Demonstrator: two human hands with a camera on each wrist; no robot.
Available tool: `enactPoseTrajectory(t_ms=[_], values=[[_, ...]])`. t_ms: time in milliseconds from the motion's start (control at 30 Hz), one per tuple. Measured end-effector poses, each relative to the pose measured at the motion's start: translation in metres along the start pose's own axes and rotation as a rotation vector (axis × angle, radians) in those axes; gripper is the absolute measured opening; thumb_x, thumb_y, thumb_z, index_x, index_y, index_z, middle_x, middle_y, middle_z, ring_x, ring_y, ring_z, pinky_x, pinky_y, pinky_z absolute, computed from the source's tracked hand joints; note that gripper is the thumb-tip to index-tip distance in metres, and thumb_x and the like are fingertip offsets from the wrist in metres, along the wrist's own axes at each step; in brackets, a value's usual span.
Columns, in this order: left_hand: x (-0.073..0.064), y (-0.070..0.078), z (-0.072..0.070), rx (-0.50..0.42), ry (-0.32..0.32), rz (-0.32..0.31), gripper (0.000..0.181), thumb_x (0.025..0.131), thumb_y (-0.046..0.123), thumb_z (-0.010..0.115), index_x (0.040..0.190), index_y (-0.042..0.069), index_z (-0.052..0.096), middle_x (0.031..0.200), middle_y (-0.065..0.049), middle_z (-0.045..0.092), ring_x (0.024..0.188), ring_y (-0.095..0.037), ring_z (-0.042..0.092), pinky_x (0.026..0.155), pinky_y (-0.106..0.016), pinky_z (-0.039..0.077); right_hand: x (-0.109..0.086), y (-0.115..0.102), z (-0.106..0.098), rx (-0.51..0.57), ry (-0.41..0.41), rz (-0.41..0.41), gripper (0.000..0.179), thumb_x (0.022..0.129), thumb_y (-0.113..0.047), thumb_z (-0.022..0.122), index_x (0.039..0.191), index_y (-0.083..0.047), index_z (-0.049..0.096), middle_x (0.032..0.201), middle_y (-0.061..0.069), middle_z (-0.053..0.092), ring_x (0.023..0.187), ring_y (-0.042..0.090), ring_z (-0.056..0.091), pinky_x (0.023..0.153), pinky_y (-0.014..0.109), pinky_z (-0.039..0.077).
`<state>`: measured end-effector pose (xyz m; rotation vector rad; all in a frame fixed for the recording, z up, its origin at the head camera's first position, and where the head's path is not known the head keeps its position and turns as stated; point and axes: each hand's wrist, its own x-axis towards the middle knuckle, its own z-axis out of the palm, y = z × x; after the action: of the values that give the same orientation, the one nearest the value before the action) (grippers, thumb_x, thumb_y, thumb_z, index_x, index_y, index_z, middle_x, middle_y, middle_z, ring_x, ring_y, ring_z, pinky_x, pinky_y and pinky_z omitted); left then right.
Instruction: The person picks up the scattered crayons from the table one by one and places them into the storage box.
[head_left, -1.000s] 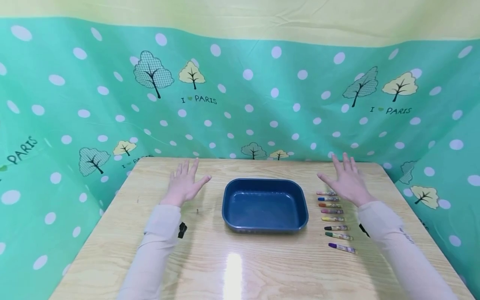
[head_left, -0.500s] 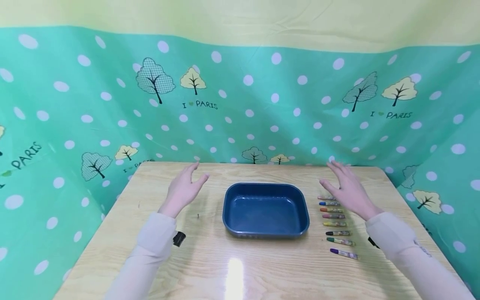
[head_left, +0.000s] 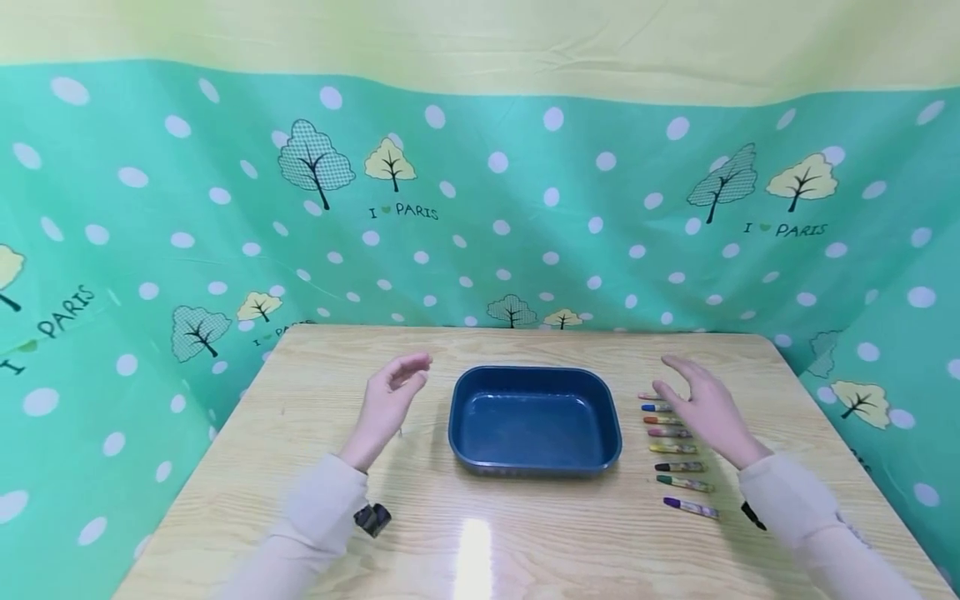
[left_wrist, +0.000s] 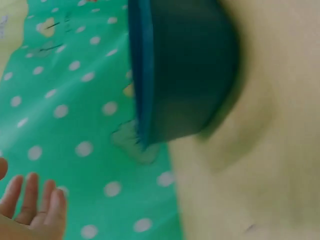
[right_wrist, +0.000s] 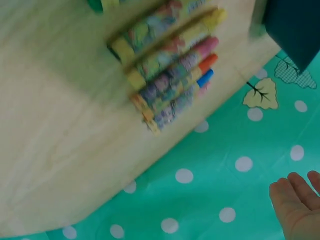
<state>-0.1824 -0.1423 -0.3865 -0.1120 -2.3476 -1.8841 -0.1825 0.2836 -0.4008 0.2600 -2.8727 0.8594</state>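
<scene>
The left hand [head_left: 388, 402] hangs above the desk [head_left: 585, 542], fingers loosely bent, holding nothing. Next comes a blue tray [head_left: 534, 433], upright on the desk. To its right, eight crayons [head_left: 673, 449] lie in a column, tips toward it. The right hand [head_left: 708, 408], relaxed and grasping nothing, hovers beside the farther crayons.

Blue bin [head_left: 535, 427] sits upright between left hand [head_left: 384, 408] and right hand [head_left: 708, 410], with eight crayons [head_left: 673, 449] kinda lined up beside the latter, colored tips binward.
</scene>
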Motion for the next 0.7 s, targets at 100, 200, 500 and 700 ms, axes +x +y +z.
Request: enactPoseTrajectory(t_ms=[100, 200, 500, 700], values=[[-0.001, -0.016, 0.012, -0.086, 0.019, 0.003, 0.028, 0.087, 0.003, 0.055, 0.115, -0.001, 0.058, 0.118, -0.017, 0.060, 0.111, -0.025, 0.057, 0.091, -0.019, 0.049, -0.004, 0.003, 0.005, 0.001, -0.018, 0.013, 0.062, 0.094, -0.042, 0.045, 0.137, 0.002, 0.037, 0.138, 0.029, 0.037, 0.125, 0.049, 0.033, 0.098, 0.065, 0.031], [0.000, -0.033, 0.022, -0.116, 0.024, 0.011, 0.027, 0.087, 0.001, 0.054, 0.114, -0.003, 0.058, 0.118, -0.018, 0.060, 0.112, -0.027, 0.057, 0.090, -0.020, 0.050, -0.007, 0.005, 0.010, 0.005, -0.041, 0.029, 0.061, 0.094, -0.041, 0.044, 0.137, 0.002, 0.037, 0.137, 0.029, 0.038, 0.124, 0.049, 0.034, 0.098, 0.064, 0.032], [0.011, -0.069, 0.040, -0.091, -0.065, -0.036, 0.040, 0.090, 0.004, 0.052, 0.130, 0.001, 0.049, 0.137, -0.016, 0.046, 0.128, -0.029, 0.041, 0.106, -0.034, 0.037, -0.012, 0.008, 0.017, 0.039, -0.054, 0.027, 0.057, 0.095, -0.039, 0.044, 0.135, 0.001, 0.041, 0.131, 0.026, 0.048, 0.110, 0.041, 0.054, 0.091, 0.057, 0.044], [0.014, -0.082, 0.051, -0.104, -0.171, -0.112, 0.059, 0.089, 0.007, 0.056, 0.142, 0.002, 0.030, 0.148, -0.014, 0.030, 0.137, -0.028, 0.026, 0.112, -0.037, 0.027, -0.013, 0.012, 0.021, 0.101, -0.073, 0.007, 0.049, 0.094, -0.027, 0.049, 0.132, 0.004, 0.043, 0.125, 0.027, 0.053, 0.089, 0.028, 0.067, 0.081, 0.045, 0.054]])
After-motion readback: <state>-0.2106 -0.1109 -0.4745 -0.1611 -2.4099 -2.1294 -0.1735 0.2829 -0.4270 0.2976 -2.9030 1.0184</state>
